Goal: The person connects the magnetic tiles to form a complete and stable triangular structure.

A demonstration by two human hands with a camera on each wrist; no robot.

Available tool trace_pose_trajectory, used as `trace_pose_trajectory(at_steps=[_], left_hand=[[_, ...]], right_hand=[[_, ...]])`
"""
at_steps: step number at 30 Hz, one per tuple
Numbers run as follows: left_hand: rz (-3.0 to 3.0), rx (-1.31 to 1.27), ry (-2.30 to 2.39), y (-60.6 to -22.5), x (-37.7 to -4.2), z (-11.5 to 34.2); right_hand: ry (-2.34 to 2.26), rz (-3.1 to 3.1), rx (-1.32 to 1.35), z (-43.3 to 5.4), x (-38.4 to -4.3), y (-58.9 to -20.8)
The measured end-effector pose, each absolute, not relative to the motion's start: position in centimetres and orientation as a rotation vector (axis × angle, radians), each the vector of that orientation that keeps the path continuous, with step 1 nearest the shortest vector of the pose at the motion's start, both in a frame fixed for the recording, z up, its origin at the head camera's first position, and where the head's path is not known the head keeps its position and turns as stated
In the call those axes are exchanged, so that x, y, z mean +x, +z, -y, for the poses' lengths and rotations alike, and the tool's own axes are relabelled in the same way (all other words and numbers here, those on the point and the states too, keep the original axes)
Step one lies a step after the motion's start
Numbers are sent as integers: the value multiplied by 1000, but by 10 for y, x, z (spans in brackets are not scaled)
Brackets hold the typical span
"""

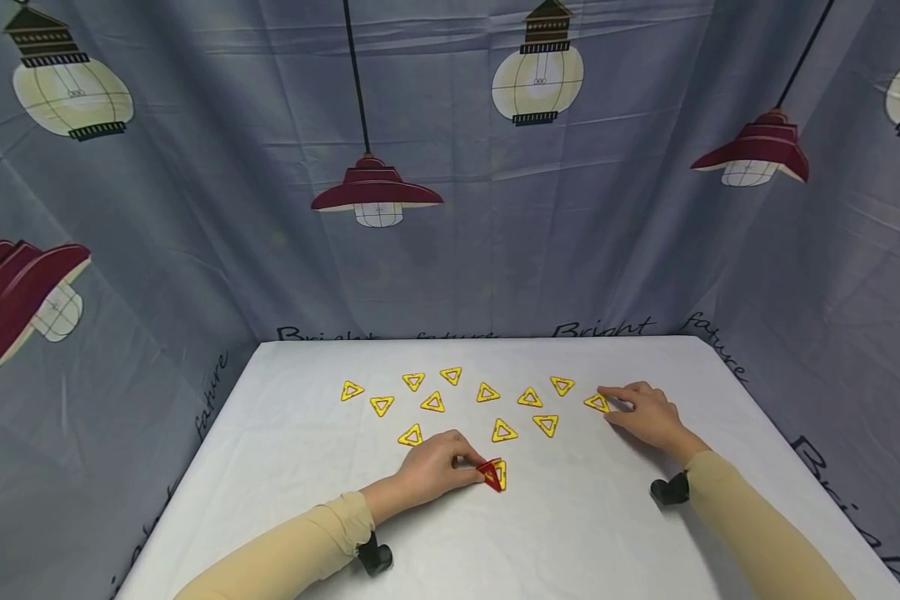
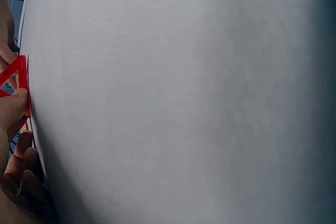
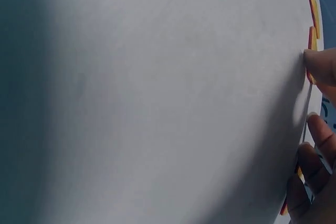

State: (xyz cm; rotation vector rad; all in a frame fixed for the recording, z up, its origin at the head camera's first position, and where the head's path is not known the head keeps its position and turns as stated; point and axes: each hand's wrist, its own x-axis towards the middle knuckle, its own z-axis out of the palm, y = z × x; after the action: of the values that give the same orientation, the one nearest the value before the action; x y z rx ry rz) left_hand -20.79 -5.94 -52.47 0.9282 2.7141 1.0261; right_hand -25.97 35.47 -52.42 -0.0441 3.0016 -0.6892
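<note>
Near the front middle of the table, my left hand (image 1: 437, 467) pinches a red triangular frame (image 1: 489, 473) between thumb and fingers. Its red face also shows in the left wrist view, as a tilted frame piece (image 2: 23, 66) under the thumb. Right behind it stands a yellow triangular frame (image 1: 502, 473); whether the two are joined I cannot tell. Farther right, my right hand (image 1: 648, 412) has thumb and index finger at the edges of a flat yellow triangle (image 1: 596, 403), pinching it at the tabletop. The right wrist view shows red on that triangle's underside (image 3: 310, 45).
Several yellow triangles lie flat and scattered across the white table (image 1: 570, 517), among them a triangle (image 1: 546, 425) between the hands and a triangle (image 1: 411, 435) just behind the left hand. A grey curtain (image 1: 450, 275) with printed lamps surrounds the table's back and sides.
</note>
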Motion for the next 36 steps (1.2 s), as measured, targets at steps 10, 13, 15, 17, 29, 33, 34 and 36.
trace_pose_trajectory(at_steps=[10,13,15,17,29,33,34,36], left_hand=[[-2705,899,1028,-523,-206,59],[-2708,895,1025,-523,-206,59],[-2709,897,1022,-523,-206,59],[-2710,898,1023,-522,-206,58],[-2706,905,1025,-523,-207,59],[-2699,906,1028,-524,-208,59],[-2700,906,1027,-524,-208,59],[-2701,905,1026,-524,-208,59]], right_hand=[[-746,-3014,-81,-354,-252,-520],[-761,-3008,-71,-355,-253,-520],[-763,-3006,-62,-356,-253,-520],[-760,-3010,-67,-357,-253,-520],[-796,-3035,-61,-355,-251,-522],[-851,-3038,-55,-352,-250,-522],[-867,-3035,-53,-351,-251,-522],[-892,-3030,-37,-348,-252,-522]])
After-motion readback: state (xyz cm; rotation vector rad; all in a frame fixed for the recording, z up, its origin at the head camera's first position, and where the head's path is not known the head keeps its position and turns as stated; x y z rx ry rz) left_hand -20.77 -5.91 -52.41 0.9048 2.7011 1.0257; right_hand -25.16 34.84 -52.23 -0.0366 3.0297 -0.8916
